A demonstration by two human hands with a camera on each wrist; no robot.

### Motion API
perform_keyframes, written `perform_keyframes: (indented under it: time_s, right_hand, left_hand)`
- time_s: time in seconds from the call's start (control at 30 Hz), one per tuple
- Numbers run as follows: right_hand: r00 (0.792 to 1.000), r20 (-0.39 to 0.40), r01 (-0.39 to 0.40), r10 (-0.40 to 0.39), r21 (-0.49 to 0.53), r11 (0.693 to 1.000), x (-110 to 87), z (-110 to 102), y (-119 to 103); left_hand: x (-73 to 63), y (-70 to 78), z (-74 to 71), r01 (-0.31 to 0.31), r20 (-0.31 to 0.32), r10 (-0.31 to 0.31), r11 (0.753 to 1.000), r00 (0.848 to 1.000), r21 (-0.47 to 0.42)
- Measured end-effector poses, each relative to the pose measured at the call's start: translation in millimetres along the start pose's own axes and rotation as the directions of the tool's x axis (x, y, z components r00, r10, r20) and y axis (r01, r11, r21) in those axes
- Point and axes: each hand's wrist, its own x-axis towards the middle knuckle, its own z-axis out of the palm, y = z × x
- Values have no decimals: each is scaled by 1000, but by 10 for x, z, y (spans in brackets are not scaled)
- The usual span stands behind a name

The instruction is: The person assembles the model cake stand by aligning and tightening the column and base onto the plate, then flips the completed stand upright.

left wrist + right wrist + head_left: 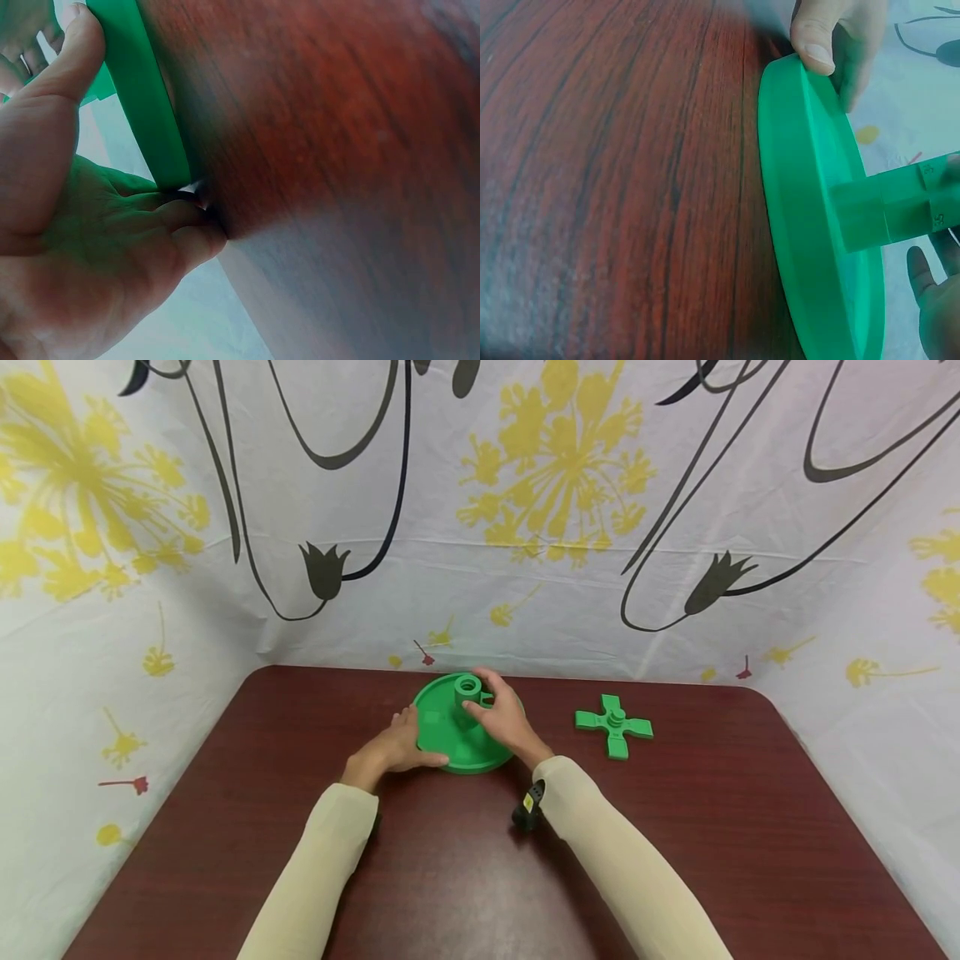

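Observation:
A green round tray with a raised rim sits at the far middle of the table. From it rises a short green post with a ringed hole in its top. My left hand holds the tray's near left rim, thumb along the front and fingers around the outer side. In the left wrist view the thumb lies against the rim. My right hand grips the post near its top, thumb on one side and fingers beyond. The right wrist view shows the post standing straight out of the tray.
A green cross-shaped piece with a round knob at its centre lies to the right of the tray. Close behind the dark red wooden table hangs a patterned white cloth, which also runs along both sides.

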Motion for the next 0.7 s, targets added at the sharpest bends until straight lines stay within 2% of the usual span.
perform_keyframes:
  time_s: [0.33,0.7]
  right_hand:
    - [998,-60,-31,29,-38,999,25,44,4]
    - [1000,-17,20,-19,64,998,5,-8,22]
  left_hand:
    - [-5,-9,-15,-13,22,13,1000,1000,-9]
    - [-8,10,-13,5,16,-5,1000,1000,-5]
